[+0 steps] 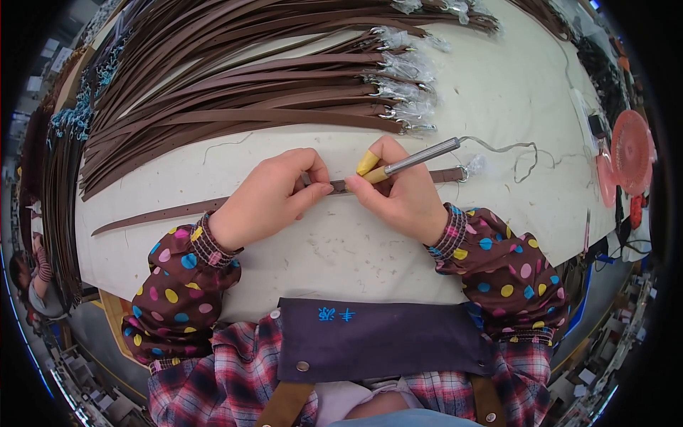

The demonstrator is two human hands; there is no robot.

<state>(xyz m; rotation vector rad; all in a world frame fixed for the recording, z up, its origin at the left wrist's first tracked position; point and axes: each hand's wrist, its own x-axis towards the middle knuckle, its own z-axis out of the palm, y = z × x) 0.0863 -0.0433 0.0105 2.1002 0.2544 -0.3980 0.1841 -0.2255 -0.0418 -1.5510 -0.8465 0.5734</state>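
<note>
A single brown belt point(171, 211) lies across the pale table in front of me, its buckle end wrapped in clear plastic at the right. My left hand point(263, 196) pinches the belt near its middle between thumb and fingers. In my right hand point(409, 203) is a corded pen-shaped tool point(427, 152) that looks like a soldering iron, with a metal barrel and a tan grip. A yellow finger cot point(367, 162) covers one right fingertip. The tool's tip is hidden behind my right fingers, close to the belt. Both fingertips sit near each other over the strap.
Beyond my hands lies a large pile of brown belts point(235, 117), buckles in clear plastic point(405, 89). The tool's grey cord point(498, 148) loops rightward. A pink plastic basket point(632, 151) stands at the right edge. Dark straps point(60, 206) hang at the left; another person point(41, 277) is beyond.
</note>
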